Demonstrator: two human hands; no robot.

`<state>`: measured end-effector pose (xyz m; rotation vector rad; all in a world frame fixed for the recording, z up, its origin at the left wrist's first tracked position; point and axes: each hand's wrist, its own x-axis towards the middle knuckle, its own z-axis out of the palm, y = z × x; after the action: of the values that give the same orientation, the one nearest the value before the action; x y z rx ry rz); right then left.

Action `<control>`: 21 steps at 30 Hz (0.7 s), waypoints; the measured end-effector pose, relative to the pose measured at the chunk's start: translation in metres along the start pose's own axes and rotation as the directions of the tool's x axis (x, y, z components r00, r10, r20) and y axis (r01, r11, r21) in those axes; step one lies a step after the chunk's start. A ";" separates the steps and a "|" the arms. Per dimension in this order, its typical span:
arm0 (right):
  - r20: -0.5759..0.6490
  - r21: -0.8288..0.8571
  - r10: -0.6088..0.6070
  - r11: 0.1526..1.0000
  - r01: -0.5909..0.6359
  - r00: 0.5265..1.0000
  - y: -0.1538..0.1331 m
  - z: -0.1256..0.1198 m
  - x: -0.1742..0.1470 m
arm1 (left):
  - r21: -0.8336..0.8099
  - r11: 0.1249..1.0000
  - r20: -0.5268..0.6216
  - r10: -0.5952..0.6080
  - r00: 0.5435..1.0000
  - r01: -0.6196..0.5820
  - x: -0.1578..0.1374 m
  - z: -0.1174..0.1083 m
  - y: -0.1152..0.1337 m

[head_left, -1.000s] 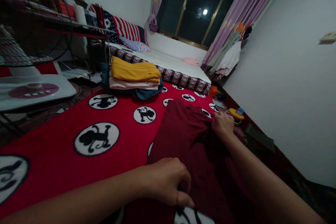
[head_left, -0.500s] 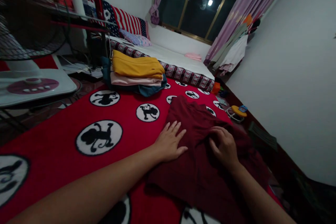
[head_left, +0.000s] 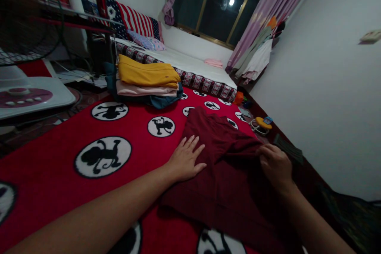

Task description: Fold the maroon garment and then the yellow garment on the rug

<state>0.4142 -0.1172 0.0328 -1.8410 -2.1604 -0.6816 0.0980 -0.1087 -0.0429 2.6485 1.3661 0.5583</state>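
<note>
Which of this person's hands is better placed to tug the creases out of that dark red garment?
Probably the right hand: it appears to grip the creased side of the dark red garment. The left hand lies flat on it, better placed for steadying.

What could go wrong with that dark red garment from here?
The right hand grips the dark red garment while the left hand lies flat on it: a hard pull might stretch it. Creases between the hands could stay in. If the red blanket shifts, the folded stack on it might slide.
</note>
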 end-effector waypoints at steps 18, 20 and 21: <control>0.165 0.502 0.025 0.858 -0.106 0.986 -0.136 0.078 0.174 | -0.077 0.997 -0.021 -0.012 1.000 0.010 -0.003 -0.001 0.004; 0.185 0.504 0.034 0.855 -0.125 0.982 -0.156 0.088 0.193 | -0.088 0.996 -0.044 -0.020 0.999 0.016 -0.003 -0.001 0.004; 0.199 0.501 0.042 0.854 -0.138 0.979 -0.164 0.091 0.201 | -0.093 0.996 -0.056 -0.022 0.998 0.017 -0.003 0.000 0.004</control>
<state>0.2281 0.0839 0.0120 -1.7361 -2.0702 0.0979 0.0995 -0.1140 -0.0428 2.5620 1.3455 0.6829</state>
